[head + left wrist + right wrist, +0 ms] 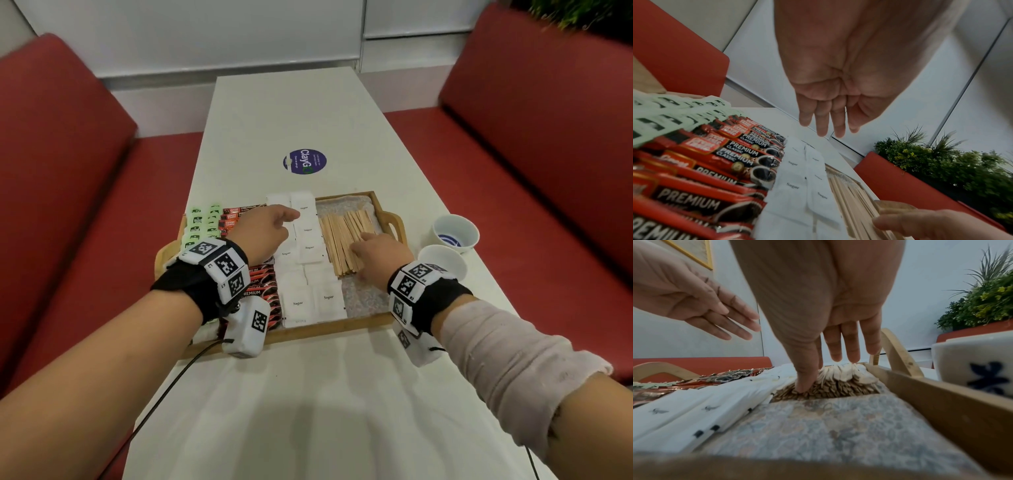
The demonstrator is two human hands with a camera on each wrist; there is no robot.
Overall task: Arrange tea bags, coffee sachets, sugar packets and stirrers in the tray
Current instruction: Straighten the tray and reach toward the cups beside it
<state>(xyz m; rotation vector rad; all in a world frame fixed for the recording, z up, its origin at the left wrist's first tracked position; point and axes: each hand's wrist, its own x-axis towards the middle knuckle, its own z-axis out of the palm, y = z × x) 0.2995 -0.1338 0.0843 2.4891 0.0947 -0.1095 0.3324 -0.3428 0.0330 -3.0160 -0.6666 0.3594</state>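
A wooden tray [329, 328] on the white table holds green tea bags [200, 222] at the left, red coffee sachets [719, 155] beside them, white sugar packets [308, 246] in the middle and a pile of wooden stirrers [342, 236] at the right. My left hand [263, 229] hovers over the sachets and sugar packets, fingers [822, 125] straight, holding nothing. My right hand [380, 253] lies on the stirrers [840, 382] with straight fingers; its thumb [805, 378] presses the near ends of the pile.
Two white cups [454, 233] [442, 262] stand on the table right of the tray handle [394, 222]. A round purple sticker [304, 161] lies beyond the tray. Red bench seats [68, 171] flank the table. A green plant [941, 162] sits at the far right.
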